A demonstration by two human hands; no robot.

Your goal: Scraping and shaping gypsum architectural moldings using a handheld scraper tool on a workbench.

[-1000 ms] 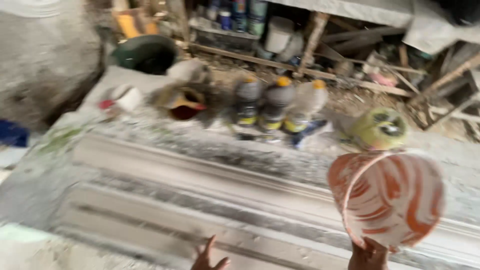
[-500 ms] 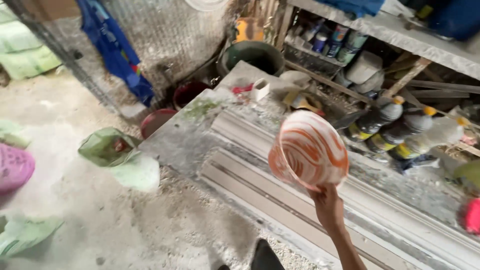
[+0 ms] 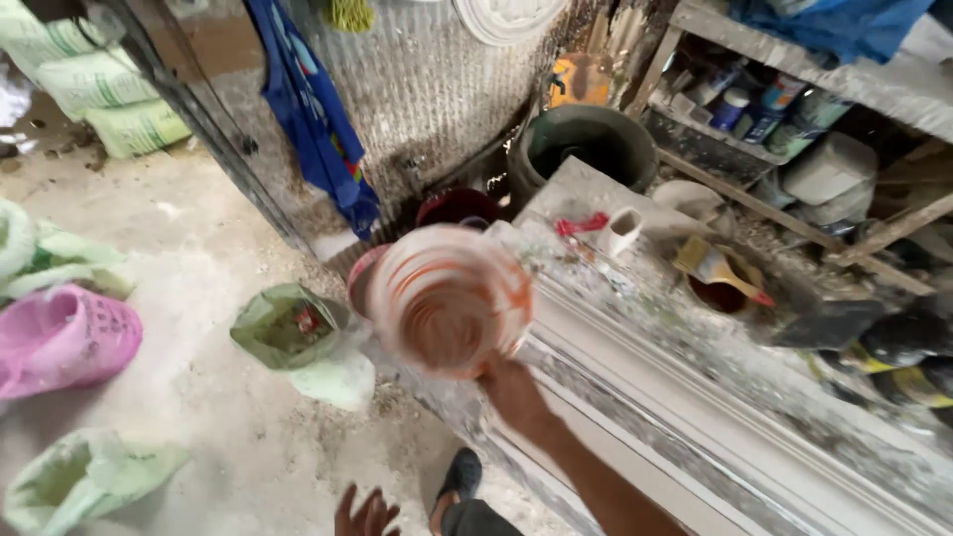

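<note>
Bowl (image 3: 449, 300), orange-and-white swirled plastic, hangs blurred beside the bench (image 3: 635, 328), above the floor. Right hand (image 3: 513, 389) pinches its lower rim, fingers closed on it. It looks light, stiff and slick; the rim seems the natural hold. Left hand (image 3: 365, 513) is low, fingers spread, holding nothing.

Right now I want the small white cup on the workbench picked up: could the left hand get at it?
Probably not easily. The left hand hangs low, off the bench, and the right hand holding the orange-and-white swirled bowl lies between it and the small white cup.
</note>
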